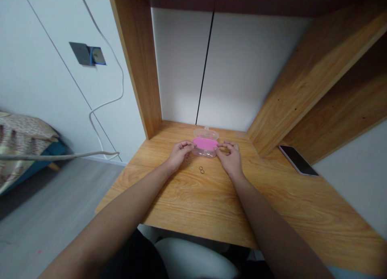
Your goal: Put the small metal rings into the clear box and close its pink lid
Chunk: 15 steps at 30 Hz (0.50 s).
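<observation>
Both hands flank a small clear case (205, 146) with a pink insert, the left hand (178, 155) and right hand (230, 157) pinching its ends to steady it on the wooden desk (193, 202), two small rings (201, 170) lying just in front.

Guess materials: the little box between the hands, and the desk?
Small box: looks like clear glossy plastic, see-through walls and lid, with an opaque pink insert inside. Desk: wood-grain surface, satin sheen; likely laminate or veneer over board, can't tell which.
</observation>
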Each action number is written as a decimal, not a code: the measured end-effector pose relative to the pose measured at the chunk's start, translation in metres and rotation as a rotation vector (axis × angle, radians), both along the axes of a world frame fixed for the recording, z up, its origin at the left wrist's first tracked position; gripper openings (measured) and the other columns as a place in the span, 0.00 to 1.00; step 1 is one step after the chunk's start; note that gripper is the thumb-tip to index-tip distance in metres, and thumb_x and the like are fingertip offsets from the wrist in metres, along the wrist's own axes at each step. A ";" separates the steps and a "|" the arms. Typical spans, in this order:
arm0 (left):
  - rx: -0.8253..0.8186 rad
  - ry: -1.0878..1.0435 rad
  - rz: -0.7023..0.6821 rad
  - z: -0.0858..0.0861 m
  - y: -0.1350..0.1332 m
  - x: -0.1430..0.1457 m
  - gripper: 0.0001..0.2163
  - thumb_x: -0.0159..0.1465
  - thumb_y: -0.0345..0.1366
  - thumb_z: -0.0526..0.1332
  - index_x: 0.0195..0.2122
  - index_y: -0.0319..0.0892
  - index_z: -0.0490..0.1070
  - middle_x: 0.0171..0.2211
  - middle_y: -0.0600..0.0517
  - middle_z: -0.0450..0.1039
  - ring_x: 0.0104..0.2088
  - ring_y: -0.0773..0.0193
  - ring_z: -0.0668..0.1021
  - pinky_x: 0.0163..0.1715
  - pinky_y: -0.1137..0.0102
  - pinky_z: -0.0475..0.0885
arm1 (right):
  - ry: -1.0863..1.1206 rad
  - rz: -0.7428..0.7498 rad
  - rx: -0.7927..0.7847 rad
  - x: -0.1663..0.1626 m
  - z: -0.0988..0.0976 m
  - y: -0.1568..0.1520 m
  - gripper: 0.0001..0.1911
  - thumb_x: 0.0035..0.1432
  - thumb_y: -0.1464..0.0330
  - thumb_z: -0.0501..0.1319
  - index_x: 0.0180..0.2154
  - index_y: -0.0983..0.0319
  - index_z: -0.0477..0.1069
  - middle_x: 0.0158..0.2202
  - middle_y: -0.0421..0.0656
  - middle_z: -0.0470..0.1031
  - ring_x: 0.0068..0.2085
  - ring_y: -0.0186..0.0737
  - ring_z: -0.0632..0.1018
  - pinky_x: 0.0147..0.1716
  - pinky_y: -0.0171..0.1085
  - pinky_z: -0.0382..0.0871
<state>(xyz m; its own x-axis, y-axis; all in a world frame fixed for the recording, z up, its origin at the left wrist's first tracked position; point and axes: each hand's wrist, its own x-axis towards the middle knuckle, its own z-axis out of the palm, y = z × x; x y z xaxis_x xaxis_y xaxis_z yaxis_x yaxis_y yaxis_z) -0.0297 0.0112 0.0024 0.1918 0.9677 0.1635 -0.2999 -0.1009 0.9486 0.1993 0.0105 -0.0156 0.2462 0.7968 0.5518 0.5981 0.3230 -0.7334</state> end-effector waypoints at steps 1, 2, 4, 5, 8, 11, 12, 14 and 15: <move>-0.001 0.000 0.002 0.000 0.000 0.000 0.11 0.54 0.41 0.68 0.32 0.38 0.76 0.17 0.59 0.61 0.18 0.74 0.59 0.20 0.74 0.51 | 0.004 0.003 0.001 0.001 0.000 0.000 0.15 0.53 0.56 0.68 0.39 0.59 0.80 0.48 0.49 0.69 0.52 0.48 0.72 0.48 0.44 0.68; -0.003 -0.001 0.006 0.000 0.000 0.000 0.11 0.54 0.41 0.68 0.32 0.38 0.76 0.17 0.60 0.60 0.17 0.74 0.59 0.19 0.74 0.50 | 0.011 0.004 0.003 0.001 0.000 0.001 0.15 0.54 0.56 0.67 0.39 0.59 0.80 0.48 0.49 0.69 0.51 0.48 0.73 0.47 0.44 0.69; -0.005 0.003 0.025 -0.001 0.002 0.000 0.11 0.54 0.41 0.67 0.32 0.38 0.76 0.17 0.60 0.60 0.17 0.74 0.59 0.19 0.74 0.50 | 0.031 0.005 0.014 0.003 0.000 0.001 0.16 0.57 0.55 0.64 0.38 0.60 0.80 0.47 0.49 0.70 0.50 0.48 0.73 0.47 0.44 0.69; -0.002 0.012 0.041 -0.001 0.003 0.000 0.11 0.54 0.40 0.67 0.32 0.38 0.76 0.17 0.60 0.60 0.17 0.74 0.59 0.20 0.74 0.50 | 0.041 0.006 0.020 0.004 -0.001 0.002 0.16 0.59 0.56 0.62 0.38 0.60 0.80 0.47 0.49 0.70 0.50 0.48 0.73 0.48 0.44 0.68; 0.067 0.119 0.128 -0.004 0.007 -0.002 0.10 0.57 0.40 0.63 0.33 0.38 0.75 0.20 0.57 0.65 0.19 0.73 0.61 0.21 0.74 0.54 | 0.054 0.009 0.035 0.007 -0.002 0.002 0.16 0.62 0.57 0.60 0.39 0.60 0.80 0.45 0.48 0.70 0.50 0.47 0.73 0.52 0.46 0.67; 0.262 0.452 0.231 -0.005 0.008 -0.008 0.09 0.60 0.36 0.59 0.35 0.38 0.76 0.22 0.55 0.69 0.21 0.70 0.66 0.24 0.73 0.58 | 0.041 0.014 0.048 0.006 -0.002 0.000 0.15 0.63 0.59 0.59 0.39 0.60 0.80 0.45 0.48 0.70 0.50 0.46 0.73 0.52 0.46 0.67; 0.337 0.598 0.248 -0.005 0.007 -0.010 0.09 0.60 0.35 0.58 0.36 0.39 0.76 0.21 0.55 0.69 0.22 0.69 0.67 0.25 0.73 0.58 | 0.034 0.017 0.054 0.005 -0.002 -0.001 0.14 0.63 0.60 0.59 0.39 0.60 0.80 0.45 0.48 0.70 0.50 0.46 0.73 0.52 0.46 0.67; 0.469 0.849 0.238 -0.003 0.005 -0.015 0.10 0.59 0.31 0.57 0.37 0.40 0.77 0.21 0.55 0.69 0.22 0.67 0.68 0.26 0.72 0.59 | 0.016 0.023 0.072 0.003 0.001 -0.005 0.12 0.62 0.63 0.60 0.39 0.59 0.80 0.45 0.48 0.70 0.49 0.46 0.74 0.51 0.46 0.68; 0.522 0.938 0.221 -0.001 0.003 -0.017 0.10 0.59 0.30 0.56 0.36 0.41 0.77 0.23 0.54 0.71 0.23 0.67 0.70 0.27 0.71 0.60 | 0.003 0.024 0.087 0.002 0.003 -0.008 0.11 0.61 0.64 0.60 0.39 0.59 0.80 0.45 0.48 0.70 0.49 0.46 0.74 0.51 0.46 0.68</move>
<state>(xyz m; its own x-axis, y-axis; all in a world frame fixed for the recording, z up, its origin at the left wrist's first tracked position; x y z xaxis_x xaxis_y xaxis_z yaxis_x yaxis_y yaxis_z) -0.0468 0.0145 0.0016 0.2851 0.8501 0.4429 0.5928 -0.5194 0.6155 0.2013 0.0029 -0.0126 0.2292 0.7516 0.6185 0.5870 0.4002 -0.7037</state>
